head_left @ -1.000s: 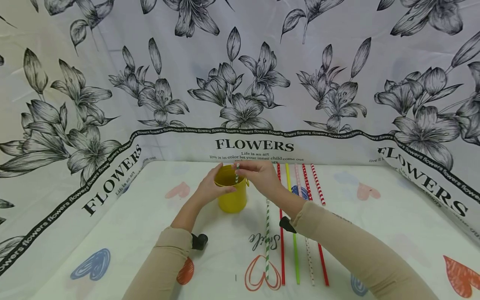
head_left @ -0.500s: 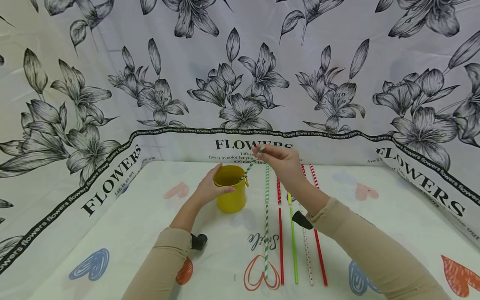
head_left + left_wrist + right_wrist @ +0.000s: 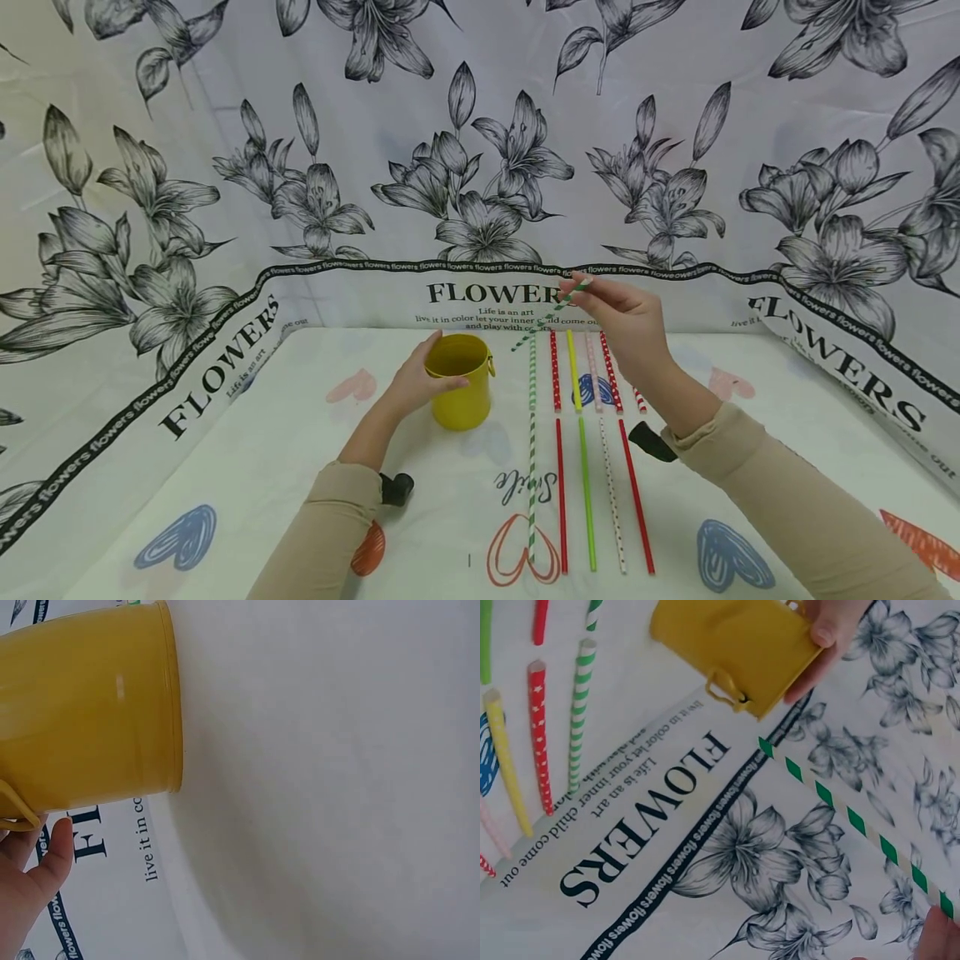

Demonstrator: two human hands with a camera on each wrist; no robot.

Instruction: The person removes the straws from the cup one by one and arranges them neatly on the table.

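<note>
A yellow bucket (image 3: 462, 407) with small side handles stands upright on the table. My left hand (image 3: 414, 377) grips its left side, thumb across the front near the rim; the other fingers are partly hidden behind it. In the left wrist view, the bucket wall (image 3: 90, 712) and a fingertip beside a handle (image 3: 21, 813) show. To the right, my right hand (image 3: 628, 323) pinches the upper end of a green-and-white striped paper straw (image 3: 855, 819). That straw slants in the air, its free end outside the bucket, to the right of it.
A back row of straws lies right of the bucket: green-striped, red starred (image 3: 555, 375), yellow (image 3: 574, 375), pink (image 3: 594, 371) and red patterned ones. A nearer row includes a red straw (image 3: 562, 500), a bright green straw (image 3: 587, 500) and a dotted white straw (image 3: 613, 500).
My right hand has lifted the green-striped straw out of the bucket and carried it up and right. My left hand has stayed on the bucket.
</note>
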